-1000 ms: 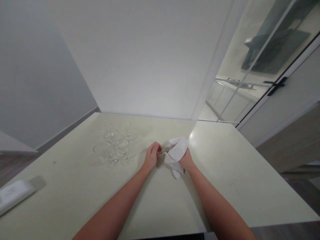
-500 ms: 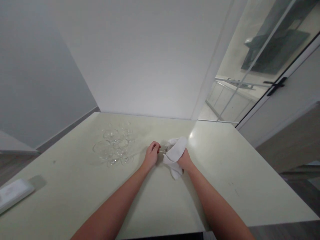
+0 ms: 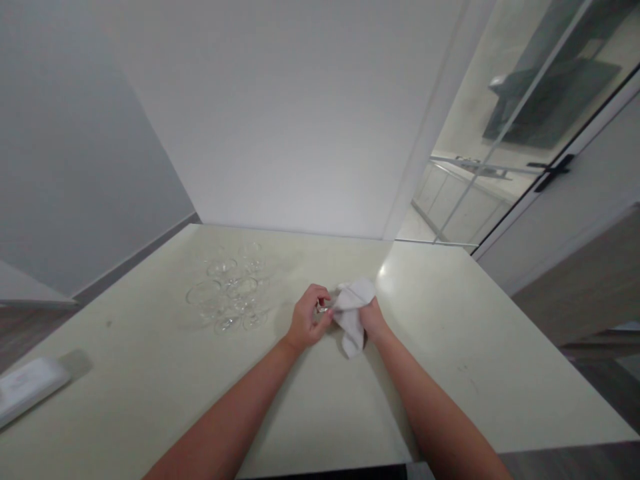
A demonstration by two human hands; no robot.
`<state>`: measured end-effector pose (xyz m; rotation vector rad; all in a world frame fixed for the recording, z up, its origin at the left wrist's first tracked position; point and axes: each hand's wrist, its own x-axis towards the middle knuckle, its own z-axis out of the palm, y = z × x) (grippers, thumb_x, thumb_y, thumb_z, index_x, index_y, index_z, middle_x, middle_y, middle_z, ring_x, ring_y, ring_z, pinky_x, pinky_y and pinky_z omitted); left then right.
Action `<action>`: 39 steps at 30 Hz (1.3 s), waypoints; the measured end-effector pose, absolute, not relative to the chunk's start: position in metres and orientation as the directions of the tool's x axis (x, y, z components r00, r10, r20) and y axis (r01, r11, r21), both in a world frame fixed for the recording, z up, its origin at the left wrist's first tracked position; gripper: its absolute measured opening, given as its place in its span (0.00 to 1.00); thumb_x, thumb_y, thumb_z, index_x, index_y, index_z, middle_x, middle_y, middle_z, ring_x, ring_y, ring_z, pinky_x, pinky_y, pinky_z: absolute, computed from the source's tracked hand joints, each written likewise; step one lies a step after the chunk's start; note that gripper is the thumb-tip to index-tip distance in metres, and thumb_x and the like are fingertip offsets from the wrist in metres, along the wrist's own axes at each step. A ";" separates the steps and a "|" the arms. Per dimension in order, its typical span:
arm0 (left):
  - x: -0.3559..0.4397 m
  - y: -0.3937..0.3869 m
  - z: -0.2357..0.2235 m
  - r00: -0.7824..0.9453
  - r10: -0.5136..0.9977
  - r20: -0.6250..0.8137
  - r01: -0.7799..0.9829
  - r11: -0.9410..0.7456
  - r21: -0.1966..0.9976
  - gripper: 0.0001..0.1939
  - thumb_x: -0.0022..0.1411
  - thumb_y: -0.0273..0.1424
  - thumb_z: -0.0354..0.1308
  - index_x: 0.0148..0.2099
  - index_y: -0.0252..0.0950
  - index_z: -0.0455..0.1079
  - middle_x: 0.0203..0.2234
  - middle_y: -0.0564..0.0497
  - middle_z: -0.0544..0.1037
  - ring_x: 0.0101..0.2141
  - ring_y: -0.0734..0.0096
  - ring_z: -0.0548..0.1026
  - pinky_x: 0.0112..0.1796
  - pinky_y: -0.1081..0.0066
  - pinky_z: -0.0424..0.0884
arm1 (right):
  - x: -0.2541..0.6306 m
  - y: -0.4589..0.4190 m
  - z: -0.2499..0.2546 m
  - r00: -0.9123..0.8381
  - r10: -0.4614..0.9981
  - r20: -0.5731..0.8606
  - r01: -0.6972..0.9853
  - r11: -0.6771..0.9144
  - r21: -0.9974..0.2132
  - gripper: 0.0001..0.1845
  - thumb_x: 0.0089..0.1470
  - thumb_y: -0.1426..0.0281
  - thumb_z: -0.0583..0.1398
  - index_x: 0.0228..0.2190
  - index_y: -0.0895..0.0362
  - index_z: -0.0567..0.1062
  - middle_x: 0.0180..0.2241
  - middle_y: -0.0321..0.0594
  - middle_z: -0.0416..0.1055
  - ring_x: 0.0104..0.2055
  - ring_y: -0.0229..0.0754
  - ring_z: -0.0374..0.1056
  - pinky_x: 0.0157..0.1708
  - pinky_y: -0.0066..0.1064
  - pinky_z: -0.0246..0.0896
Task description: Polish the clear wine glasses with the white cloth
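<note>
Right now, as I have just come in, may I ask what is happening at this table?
A person holds a clear glass item by its narrow part in the left hand. The right hand holds a white cloth against it, which hides the rest. On the table, several clear glasses stand together to the left, and a white object lies at the far left.

A rumpled white cloth (image 3: pixel 353 323) hangs in folds around a clear glass piece (image 3: pixel 323 309), mostly hidden.
</note>
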<state>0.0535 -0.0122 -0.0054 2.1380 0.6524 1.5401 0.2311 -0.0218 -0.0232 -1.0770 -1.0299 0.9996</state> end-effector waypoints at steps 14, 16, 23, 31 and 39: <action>0.060 0.006 -0.014 0.165 0.958 0.234 0.036 -0.243 0.969 0.22 0.68 0.46 0.44 0.31 0.36 0.67 0.21 0.53 0.67 0.23 0.71 0.64 0.26 0.71 0.61 | 0.234 -0.026 -0.019 0.185 0.953 0.242 0.119 0.222 -0.968 0.20 0.38 0.65 0.70 0.36 0.56 0.76 0.35 0.40 0.79 0.36 0.45 0.72 0.40 0.36 0.69; 0.061 0.004 -0.014 0.186 0.937 0.295 0.029 -0.305 0.952 0.19 0.66 0.47 0.48 0.36 0.36 0.67 0.25 0.53 0.69 0.25 0.72 0.65 0.27 0.72 0.62 | 0.234 -0.025 -0.019 0.220 0.945 0.244 0.070 0.234 -0.970 0.18 0.41 0.64 0.68 0.36 0.56 0.76 0.36 0.41 0.79 0.37 0.45 0.73 0.41 0.35 0.69; 0.061 -0.010 -0.008 0.220 0.741 0.635 0.119 -0.666 0.736 0.11 0.66 0.39 0.53 0.41 0.37 0.66 0.34 0.49 0.69 0.34 0.70 0.68 0.37 0.69 0.64 | 0.230 -0.023 -0.018 0.272 0.948 0.165 -0.173 0.217 -0.961 0.15 0.43 0.66 0.66 0.36 0.56 0.78 0.39 0.41 0.80 0.42 0.46 0.74 0.45 0.35 0.68; 0.060 -0.009 -0.007 0.239 0.817 0.524 0.157 -0.566 0.810 0.12 0.68 0.38 0.51 0.35 0.37 0.65 0.27 0.54 0.67 0.27 0.74 0.65 0.30 0.72 0.60 | 0.233 -0.022 -0.022 0.262 0.951 0.163 -0.125 0.201 -0.972 0.14 0.42 0.67 0.66 0.35 0.57 0.78 0.39 0.42 0.80 0.42 0.46 0.74 0.45 0.34 0.68; 0.061 -0.010 -0.006 0.223 0.862 0.455 0.161 -0.493 0.855 0.14 0.66 0.41 0.52 0.34 0.36 0.66 0.25 0.54 0.68 0.26 0.74 0.64 0.29 0.72 0.60 | 0.234 -0.022 -0.021 0.263 0.953 0.147 -0.108 0.180 -0.978 0.15 0.42 0.65 0.66 0.35 0.56 0.77 0.38 0.42 0.80 0.42 0.46 0.74 0.44 0.36 0.69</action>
